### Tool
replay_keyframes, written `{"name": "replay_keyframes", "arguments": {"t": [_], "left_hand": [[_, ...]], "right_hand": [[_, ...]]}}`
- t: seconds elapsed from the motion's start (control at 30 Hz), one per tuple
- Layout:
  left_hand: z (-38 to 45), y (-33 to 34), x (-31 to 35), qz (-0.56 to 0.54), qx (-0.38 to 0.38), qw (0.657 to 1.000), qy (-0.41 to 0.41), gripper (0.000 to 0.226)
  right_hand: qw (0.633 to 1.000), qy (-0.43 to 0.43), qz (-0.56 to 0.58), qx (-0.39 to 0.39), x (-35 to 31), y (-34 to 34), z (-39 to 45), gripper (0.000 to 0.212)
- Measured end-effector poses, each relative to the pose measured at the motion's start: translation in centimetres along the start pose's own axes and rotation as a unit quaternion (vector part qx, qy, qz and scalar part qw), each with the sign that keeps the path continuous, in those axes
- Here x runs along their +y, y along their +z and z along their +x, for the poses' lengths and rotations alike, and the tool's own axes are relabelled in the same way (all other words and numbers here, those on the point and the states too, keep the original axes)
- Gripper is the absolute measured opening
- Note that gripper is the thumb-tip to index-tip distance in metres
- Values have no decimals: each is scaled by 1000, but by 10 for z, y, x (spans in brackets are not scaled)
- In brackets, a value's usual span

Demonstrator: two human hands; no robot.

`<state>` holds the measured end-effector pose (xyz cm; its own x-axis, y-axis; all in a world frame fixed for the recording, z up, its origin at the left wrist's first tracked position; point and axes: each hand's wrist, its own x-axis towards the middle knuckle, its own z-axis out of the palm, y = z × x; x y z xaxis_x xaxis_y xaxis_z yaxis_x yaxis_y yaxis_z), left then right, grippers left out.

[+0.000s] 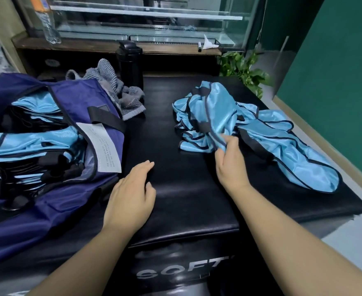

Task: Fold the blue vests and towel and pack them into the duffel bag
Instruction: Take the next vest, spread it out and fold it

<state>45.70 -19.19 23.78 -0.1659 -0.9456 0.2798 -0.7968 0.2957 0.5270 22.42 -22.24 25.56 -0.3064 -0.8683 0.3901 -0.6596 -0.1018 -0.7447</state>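
Note:
A loose heap of light blue vests point(214, 116) with dark trim lies on the right half of a black padded block point(175, 189). My right hand point(229, 161) pinches the near edge of the top vest in that heap. My left hand point(131, 195) hovers over the block with relaxed fingers, holding nothing, just right of the navy duffel bag point(69, 99). The bag lies open on the left with folded blue vests point(32, 144) stacked inside. A grey striped towel point(116, 88) sits crumpled behind the bag.
A black bottle point(130, 63) stands behind the towel. Behind it runs a wooden shelf point(90, 44) holding a clear plastic bottle point(47, 24) and a glass case. A green plant point(244, 71) sits at the back right beside a green wall.

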Motion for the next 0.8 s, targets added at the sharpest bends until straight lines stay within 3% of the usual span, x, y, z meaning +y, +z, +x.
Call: {"name": "replay_keyframes", "arguments": {"t": [0.1, 0.23, 0.37, 0.5, 0.6, 0.73, 0.8], "left_hand": [[0, -1, 2, -12, -7, 1000, -6, 50], [-6, -5, 2, -43, -28, 999, -5, 52], [-12, -8, 2, -79, -76, 994, 28, 54], [-26, -11, 13, -58, -113, 990, 60, 47], [-37, -15, 31, -88, -143, 986, -5, 46], [-49, -14, 64, -117, -202, 968, -92, 49], [-58, -9, 69, -186, -166, 962, -107, 29]], "right_hand": [[997, 45, -9, -57, -11, -2, -24, 21], [987, 68, -103, -106, -18, -1, -45, 39], [969, 71, -191, -137, -25, -2, -66, 25], [970, 94, -114, -191, -32, -13, -88, 31], [962, 100, -18, -252, -33, -26, -102, 27], [955, 60, -42, -287, -48, -30, -125, 28], [956, 35, -42, -289, -52, -30, -138, 24]]}}
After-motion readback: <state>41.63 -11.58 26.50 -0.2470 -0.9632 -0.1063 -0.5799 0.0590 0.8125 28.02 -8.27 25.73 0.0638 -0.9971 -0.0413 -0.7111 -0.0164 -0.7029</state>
